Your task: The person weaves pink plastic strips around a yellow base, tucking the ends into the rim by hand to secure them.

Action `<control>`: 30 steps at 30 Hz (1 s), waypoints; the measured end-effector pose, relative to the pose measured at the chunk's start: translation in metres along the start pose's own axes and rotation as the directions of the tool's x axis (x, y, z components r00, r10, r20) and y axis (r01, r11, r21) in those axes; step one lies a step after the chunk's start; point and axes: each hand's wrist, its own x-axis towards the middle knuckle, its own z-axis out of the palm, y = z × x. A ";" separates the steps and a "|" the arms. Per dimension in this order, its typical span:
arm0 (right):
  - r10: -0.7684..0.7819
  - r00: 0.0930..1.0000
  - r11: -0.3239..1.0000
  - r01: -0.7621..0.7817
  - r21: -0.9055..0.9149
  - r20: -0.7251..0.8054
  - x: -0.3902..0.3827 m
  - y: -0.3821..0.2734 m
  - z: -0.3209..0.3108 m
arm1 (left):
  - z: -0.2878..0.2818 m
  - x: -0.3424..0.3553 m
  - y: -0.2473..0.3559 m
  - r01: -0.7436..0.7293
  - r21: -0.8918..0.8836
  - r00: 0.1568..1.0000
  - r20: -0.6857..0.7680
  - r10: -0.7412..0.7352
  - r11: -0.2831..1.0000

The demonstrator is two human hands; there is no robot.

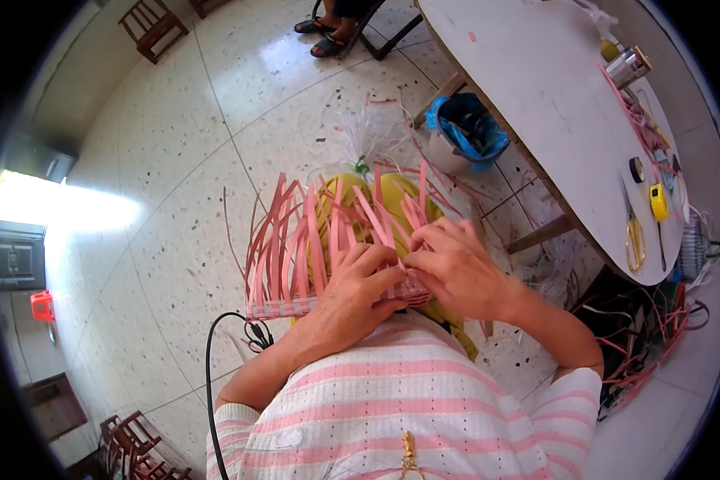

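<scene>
A half-woven piece of pink plastic strips [284,307] lies across my lap, its woven band nearest my body and its loose strips fanning away over my knees. My left hand [352,296] is closed on the woven band, thumb and fingers bent at its right part. Close beside it, my right hand [462,268] pinches a pink strip at the band's right end. The fingertips of both hands nearly meet, and they partly hide the strip between them. Under the strips show my mustard-yellow trousers [320,228].
To the right stands a white table [528,76] with scissors [634,240], a yellow tape measure [658,202] and a black tape roll [637,170]. A blue-lined bin [448,152] stands beside it. Clear strips [364,132] lie beyond my knees; a black cable [209,368] hangs at my left. Another person's feet [328,44] show ahead.
</scene>
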 end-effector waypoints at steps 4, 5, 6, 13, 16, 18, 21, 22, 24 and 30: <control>0.047 0.997 0.996 -0.052 0.071 0.064 0.009 0.009 0.011 | 0.001 -0.001 -0.002 -0.047 0.069 0.999 0.004 0.047 0.996; 0.095 0.991 0.977 -0.112 0.181 0.099 0.011 0.011 0.014 | 0.002 -0.002 -0.004 -0.046 0.073 0.999 0.005 0.046 0.996; 0.098 0.990 0.977 -0.115 0.180 0.100 0.012 0.013 0.017 | 0.001 -0.002 -0.003 -0.047 0.070 0.999 0.006 0.046 0.996; 0.318 0.945 0.807 -0.311 0.502 0.075 0.005 0.019 0.028 | -0.001 0.000 -0.002 0.019 0.043 0.999 0.049 -0.021 0.999; 0.362 0.930 0.750 -0.325 0.576 0.054 0.001 0.015 0.025 | 0.001 0.000 -0.003 0.009 0.039 1.000 0.029 -0.010 0.999; 0.409 0.911 0.678 -0.342 0.650 0.053 0.000 0.015 0.023 | 0.003 0.000 -0.005 0.011 0.044 1.000 0.017 -0.011 0.999; 0.424 0.902 0.647 -0.367 0.668 0.085 -0.002 0.016 0.022 | 0.003 0.002 -0.006 -0.027 0.076 0.999 0.026 0.025 0.997; 0.390 0.920 0.693 -0.324 0.644 0.043 -0.003 0.018 0.025 | 0.002 0.002 -0.005 -0.009 0.070 0.999 0.039 0.006 0.997; 0.351 0.936 0.736 -0.278 0.617 0.004 -0.003 0.016 0.022 | 0.001 0.003 -0.005 0.011 0.065 0.999 0.051 -0.014 0.998; 0.261 0.964 0.830 -0.202 0.519 -0.044 -0.011 0.011 -0.005 | 0.002 0.001 -0.004 0.034 0.043 0.998 0.046 -0.036 0.998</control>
